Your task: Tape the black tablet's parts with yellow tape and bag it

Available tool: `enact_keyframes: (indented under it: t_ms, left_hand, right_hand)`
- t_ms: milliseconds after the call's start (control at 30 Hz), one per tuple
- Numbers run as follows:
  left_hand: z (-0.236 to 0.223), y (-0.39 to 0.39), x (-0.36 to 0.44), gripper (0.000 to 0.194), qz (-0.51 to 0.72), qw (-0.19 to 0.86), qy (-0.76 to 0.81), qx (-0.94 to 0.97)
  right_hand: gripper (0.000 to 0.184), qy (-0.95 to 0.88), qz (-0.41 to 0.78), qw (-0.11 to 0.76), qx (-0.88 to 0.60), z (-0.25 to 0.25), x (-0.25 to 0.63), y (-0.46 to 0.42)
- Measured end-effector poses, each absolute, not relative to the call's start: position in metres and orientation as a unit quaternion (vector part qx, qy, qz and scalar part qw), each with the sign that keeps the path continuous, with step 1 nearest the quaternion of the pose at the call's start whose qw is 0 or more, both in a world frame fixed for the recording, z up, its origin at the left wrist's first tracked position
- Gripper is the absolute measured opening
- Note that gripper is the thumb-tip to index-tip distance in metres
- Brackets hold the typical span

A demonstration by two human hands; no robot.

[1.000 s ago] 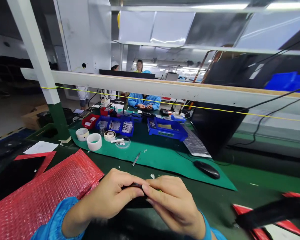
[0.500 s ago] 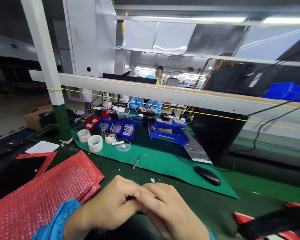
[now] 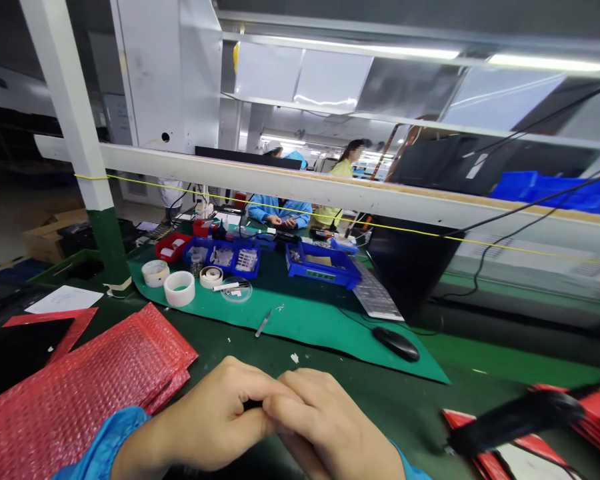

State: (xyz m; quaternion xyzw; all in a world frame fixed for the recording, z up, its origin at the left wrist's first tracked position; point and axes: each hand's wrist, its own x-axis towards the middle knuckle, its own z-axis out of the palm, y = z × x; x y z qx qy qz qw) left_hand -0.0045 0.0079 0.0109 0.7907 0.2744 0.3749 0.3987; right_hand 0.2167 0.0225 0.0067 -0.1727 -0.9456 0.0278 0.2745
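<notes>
L hand (image 3: 213,417) first: a sec ago I could see a small dark piece btwn the fingers; now it's out of sight. R hand (image 3: 333,423) has folded in, fingers lapped over the L one, so the two are together. The dark piece is prob. inside that clasp, low over the tabletop's (image 3: 213,347) near side, but the fingers block it and I can't tell if either hand's clamped on it. For the work, that means the piece is covered for now. Beyond the white rail (image 3: 380,199), a person in a yellow top (image 3: 341,169) has moved R.

Room, L to R: the tabletop's L side is taken up by a black panel (image 3: 17,353) and red bubble bags (image 3: 95,373), their R corner near the L hand. Ahead, a dark strip w/ white scraps (image 3: 295,358) runs up to the green mat's (image 3: 325,330) near edge; a small silver tool (image 3: 263,324) lies by that edge. Mouse (image 3: 396,343) sits near the mat's R corner, w/ open room btwn it and the R hand. Far R, a blurred black arm (image 3: 515,419) stands well apart.
</notes>
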Motion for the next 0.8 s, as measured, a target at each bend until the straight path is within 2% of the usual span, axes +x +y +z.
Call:
enact_keyframes:
  t_ms: [133,267,433,667,800]
  left_hand:
    - [0.0129,0.0081,-0.0055,0.026,0.382,0.411,0.265,0.784]
    - [0.0107,0.0097,-0.0071,0.032,0.394,0.406,0.278,0.776]
    - [0.0074,0.011,-0.0077,0.03,0.387,0.391,0.287,0.784]
    - [0.0091,0.0123,-0.006,0.024,0.386,0.401,0.275,0.784]
    - [0.0085,0.0151,-0.0066,0.026,0.387,0.395,0.274,0.787]
  right_hand:
    - [0.02,-0.951,0.018,0.249,-0.181,0.0073,0.2163,0.0217]
    - [0.031,-0.949,0.016,0.257,-0.181,0.0085,0.2132,0.0229]
    - [0.025,-0.948,0.003,0.262,-0.179,0.0103,0.2093,0.0243]
    - [0.034,-0.937,-0.009,0.306,-0.167,0.0078,0.2101,0.0286]
    - [0.034,-0.931,0.002,0.328,-0.161,0.0046,0.2102,0.031]
